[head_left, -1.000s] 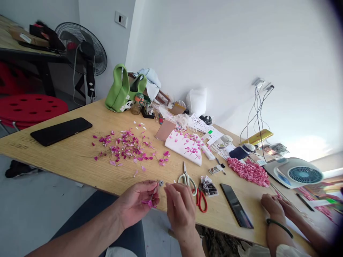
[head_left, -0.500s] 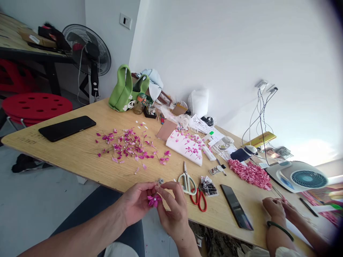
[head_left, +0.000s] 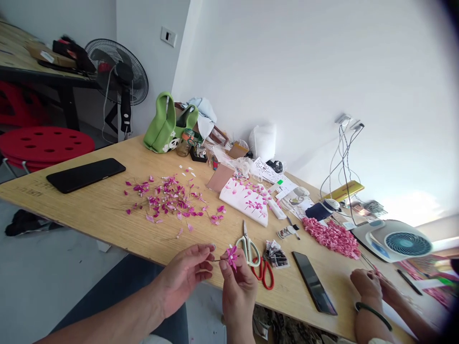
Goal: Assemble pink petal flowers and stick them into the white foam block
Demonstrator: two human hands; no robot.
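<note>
The hands (head_left: 184,282) (head_left: 238,294) hold a small pink flower (head_left: 232,258) on thin wire

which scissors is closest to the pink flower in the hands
The pale-handled scissors, just beside the pink flower; the red-handled scissors lie farther away.

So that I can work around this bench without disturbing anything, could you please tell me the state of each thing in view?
Pink flower: assembled on a thin wire stem, held up.
Right hand: pinching the flower.
Left hand: fingers loosely curled by the stem's end.
White scissors: shut, lying on the table.
Red scissors: lying flat, blades hidden.
Nearer phone: lying flat, screen dark.
Loose petals: scattered on the table.
Green bag: upright.
</note>
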